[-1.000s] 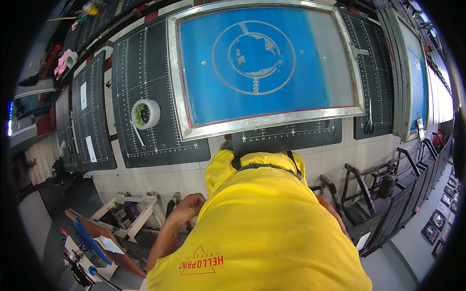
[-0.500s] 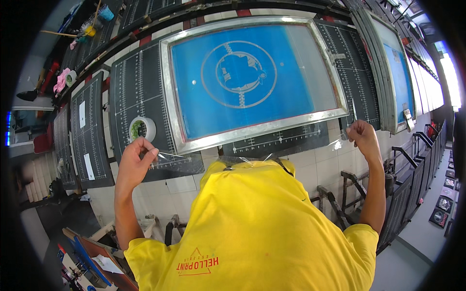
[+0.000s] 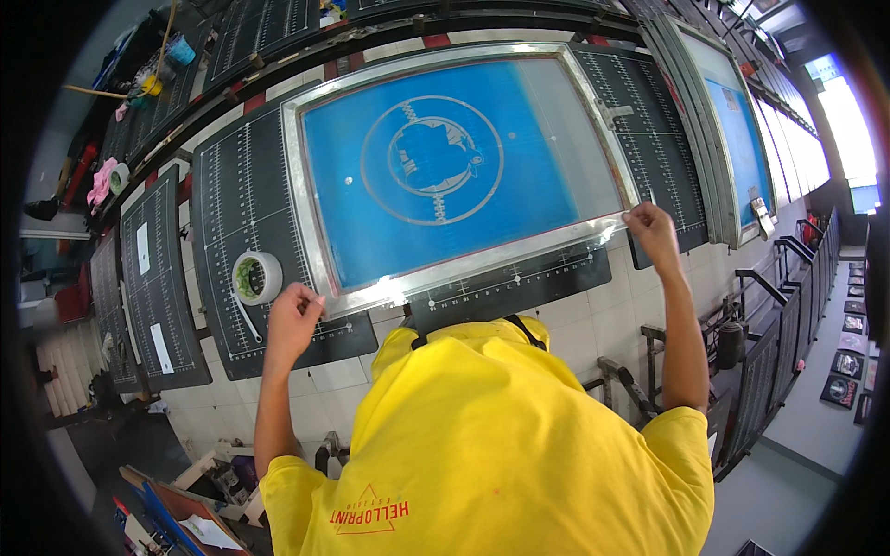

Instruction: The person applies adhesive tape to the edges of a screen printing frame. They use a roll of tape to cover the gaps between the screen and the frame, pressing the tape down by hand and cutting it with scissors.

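A screen-printing frame (image 3: 298, 176) with a silver metal rim lies in front of me. Its blue mesh (image 3: 528, 176) carries a pale round design. Along the near rim runs a strip of clear, shiny tape (image 3: 394, 289), stretched between my two hands. My left hand (image 3: 295, 320) pinches one end by the near left corner. At the near right corner, my right hand (image 3: 652, 232) has its fingertips closed on the other end. Whether the strip's whole length touches the rim is hard to see. A white tape roll (image 3: 269, 276) with green inside rests left of the frame.
Black boards with white ruled marks (image 3: 236, 185) lie under and beside the frame. More frames lean together (image 3: 732, 139) at the right. A thin white strip (image 3: 248, 320) lies by the roll. Metal brackets (image 3: 623, 387) stick out below the table edge.
Both hands have moved forward with the clear tape, from in front of the frame to its near corners. The view has shifted slightly, and the strip now lies along the near rim.
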### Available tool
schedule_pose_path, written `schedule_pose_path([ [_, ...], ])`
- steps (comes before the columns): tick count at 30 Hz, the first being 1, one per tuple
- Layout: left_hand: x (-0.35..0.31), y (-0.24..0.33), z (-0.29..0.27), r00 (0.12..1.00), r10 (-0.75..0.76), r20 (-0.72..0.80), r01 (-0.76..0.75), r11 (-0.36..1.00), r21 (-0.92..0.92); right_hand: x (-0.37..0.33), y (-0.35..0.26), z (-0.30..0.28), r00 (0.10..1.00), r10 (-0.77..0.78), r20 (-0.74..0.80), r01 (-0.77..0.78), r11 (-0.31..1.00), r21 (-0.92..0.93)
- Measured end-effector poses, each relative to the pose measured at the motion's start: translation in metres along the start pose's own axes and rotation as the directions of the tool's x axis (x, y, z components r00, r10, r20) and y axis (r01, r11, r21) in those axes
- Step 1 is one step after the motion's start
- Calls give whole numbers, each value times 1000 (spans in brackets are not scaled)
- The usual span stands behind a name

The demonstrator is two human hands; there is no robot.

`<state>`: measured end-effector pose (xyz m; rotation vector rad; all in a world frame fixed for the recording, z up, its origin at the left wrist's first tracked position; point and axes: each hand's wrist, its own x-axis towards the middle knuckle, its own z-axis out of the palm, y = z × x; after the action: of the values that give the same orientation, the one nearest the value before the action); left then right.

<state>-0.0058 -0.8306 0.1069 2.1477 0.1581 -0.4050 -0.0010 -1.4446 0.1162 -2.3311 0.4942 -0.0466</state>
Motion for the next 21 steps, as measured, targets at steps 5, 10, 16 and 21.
schedule_pose_path([
  [5,9,-41,26,999,5,-46,-3,999,38,7,23,30,1000,14,20,-13,997,-82],
  [10,9,-33,28,997,11,-80,5,980,199,17,32,45,1000,-24,15,26,987,-161],
  [16,11,-11,27,996,11,-88,15,959,283,24,43,48,999,-16,45,24,986,-163],
  [21,16,-11,28,994,74,-77,-48,954,296,27,32,48,999,-22,42,31,977,-213],
])
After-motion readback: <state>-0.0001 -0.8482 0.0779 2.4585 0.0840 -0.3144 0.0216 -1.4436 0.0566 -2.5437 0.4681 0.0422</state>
